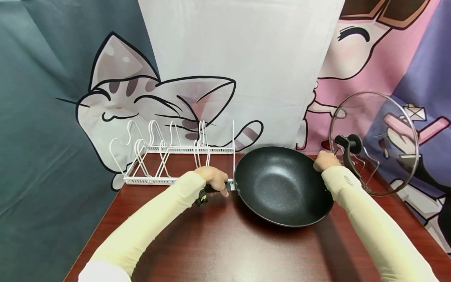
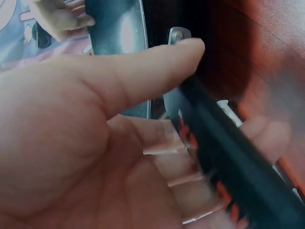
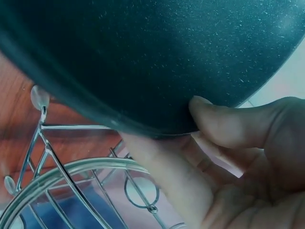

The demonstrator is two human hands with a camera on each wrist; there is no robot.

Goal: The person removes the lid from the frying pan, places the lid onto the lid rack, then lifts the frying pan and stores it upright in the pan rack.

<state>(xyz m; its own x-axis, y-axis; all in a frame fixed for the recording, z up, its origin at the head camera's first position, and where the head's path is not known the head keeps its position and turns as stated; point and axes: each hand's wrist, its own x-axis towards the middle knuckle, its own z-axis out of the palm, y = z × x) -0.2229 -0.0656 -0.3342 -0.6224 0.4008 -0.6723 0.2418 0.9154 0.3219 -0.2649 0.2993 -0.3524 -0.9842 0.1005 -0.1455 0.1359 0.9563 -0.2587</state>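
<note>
A black wok is held just right of the white rack, its inside facing up. My left hand grips its long black handle, which has red markings. In the left wrist view the thumb lies over the handle near its metal joint, with the fingers behind it. My right hand pinches the far right rim. The right wrist view shows that thumb inside the wok and the fingers under the rim.
A white wire rack with upright loops stands at the back left of the brown table. Close by my right hand, a glass lid with a black knob leans upright in a metal wire stand. A printed cloth hangs behind.
</note>
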